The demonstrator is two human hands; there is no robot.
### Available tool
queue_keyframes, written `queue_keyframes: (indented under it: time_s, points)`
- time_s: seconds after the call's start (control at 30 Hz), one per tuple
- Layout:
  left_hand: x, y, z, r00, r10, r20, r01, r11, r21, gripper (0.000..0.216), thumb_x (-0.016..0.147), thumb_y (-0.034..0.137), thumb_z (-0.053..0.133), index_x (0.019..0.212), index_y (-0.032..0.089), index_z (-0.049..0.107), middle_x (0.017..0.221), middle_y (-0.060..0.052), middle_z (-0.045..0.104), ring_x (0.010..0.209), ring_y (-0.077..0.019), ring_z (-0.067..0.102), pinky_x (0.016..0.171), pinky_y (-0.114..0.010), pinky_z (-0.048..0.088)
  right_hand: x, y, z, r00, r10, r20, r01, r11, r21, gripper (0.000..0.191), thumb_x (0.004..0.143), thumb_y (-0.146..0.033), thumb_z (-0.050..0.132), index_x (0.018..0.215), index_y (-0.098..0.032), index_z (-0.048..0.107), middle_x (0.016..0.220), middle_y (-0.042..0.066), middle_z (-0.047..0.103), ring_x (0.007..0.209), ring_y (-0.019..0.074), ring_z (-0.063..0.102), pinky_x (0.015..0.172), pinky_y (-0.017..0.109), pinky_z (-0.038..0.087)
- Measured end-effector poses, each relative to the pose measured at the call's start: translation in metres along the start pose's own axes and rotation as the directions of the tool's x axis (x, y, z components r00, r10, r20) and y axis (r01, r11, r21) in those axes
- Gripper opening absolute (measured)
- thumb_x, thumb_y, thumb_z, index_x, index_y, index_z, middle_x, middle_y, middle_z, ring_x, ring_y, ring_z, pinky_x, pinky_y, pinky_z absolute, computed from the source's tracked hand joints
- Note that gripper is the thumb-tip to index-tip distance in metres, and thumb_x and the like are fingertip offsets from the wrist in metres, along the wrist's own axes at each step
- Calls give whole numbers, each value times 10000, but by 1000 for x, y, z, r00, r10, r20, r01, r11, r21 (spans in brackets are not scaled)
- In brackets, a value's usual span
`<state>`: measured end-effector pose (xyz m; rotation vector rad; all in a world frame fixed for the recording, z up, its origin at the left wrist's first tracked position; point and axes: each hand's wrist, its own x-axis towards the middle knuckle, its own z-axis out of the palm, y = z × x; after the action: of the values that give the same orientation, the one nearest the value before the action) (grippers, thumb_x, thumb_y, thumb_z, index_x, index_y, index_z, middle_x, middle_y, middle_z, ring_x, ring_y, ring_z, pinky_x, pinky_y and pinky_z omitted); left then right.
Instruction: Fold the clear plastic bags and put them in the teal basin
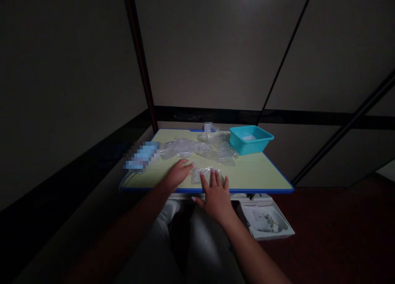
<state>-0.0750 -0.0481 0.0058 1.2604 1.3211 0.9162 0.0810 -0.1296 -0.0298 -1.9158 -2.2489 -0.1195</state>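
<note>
A small clear plastic bag [197, 175] lies flat near the front edge of the table [249, 175]. My right hand [217, 196] rests on the bag, its fingers spread over the plastic and the thumb out toward the left. Just left of the bag is my left hand [179, 173], its thumb and fingers apart; I cannot tell whether its fingertips touch the bag's edge. Beyond both hands, several more clear plastic bags [185, 146] lie in a loose, overlapping spread across the table.
A turquoise plastic basket [257, 146] with something white inside stands at the back right. At the left edge is a blurred-out light blue object [142, 156], with a pale cable [122, 181] below it. A white open box [277, 234] sits below the table, on the right.
</note>
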Motion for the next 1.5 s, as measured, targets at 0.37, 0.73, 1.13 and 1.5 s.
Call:
queue_keyframes:
  time_s: [0.37, 0.73, 1.13, 1.5]
  points:
    - [10, 12, -18, 941, -177, 287, 159, 984, 86, 283, 773, 415, 618, 782, 144, 540, 610, -4, 589, 442, -96, 535, 463, -212, 433, -2, -9, 7, 999, -8, -33, 8, 1000, 6, 903, 740, -678, 526, 1463, -265, 176, 1506, 217, 119, 1382, 370, 60, 1037, 574, -51]
    - [8, 2, -11, 977, -65, 204, -20, 921, 390, 282, 750, 288, 582, 520, 155, 488, 363, 64, 425, 312, -72, 394, 366, -182, 272, 16, -4, -17, 996, -8, -92, 8, 1000, 0, 908, 808, -751, 169, 1461, -119, 190, 1523, 134, 81, 1405, 265, -2, 1049, 557, -138]
    - [6, 27, 22, 960, 11, 278, -113, 929, 352, 234, 813, 238, 465, 597, 156, 501, 414, 45, 466, 358, -74, 438, 396, -175, 327, 23, 0, -11, 997, -77, 0, 77, 997, 21, 937, 749, -804, 261, 1435, -166, 287, 1515, 154, 142, 1401, 287, 41, 1040, 563, -142]
    - [29, 36, 46, 946, -42, 321, -123, 871, 476, 221, 774, 192, 505, 567, 126, 541, 449, 8, 518, 348, -77, 454, 389, -186, 360, 22, 12, -16, 984, -175, 35, 171, 981, 86, 947, 724, -729, 450, 1422, -106, 304, 1506, 139, 206, 1403, 265, -35, 1099, 496, -11]
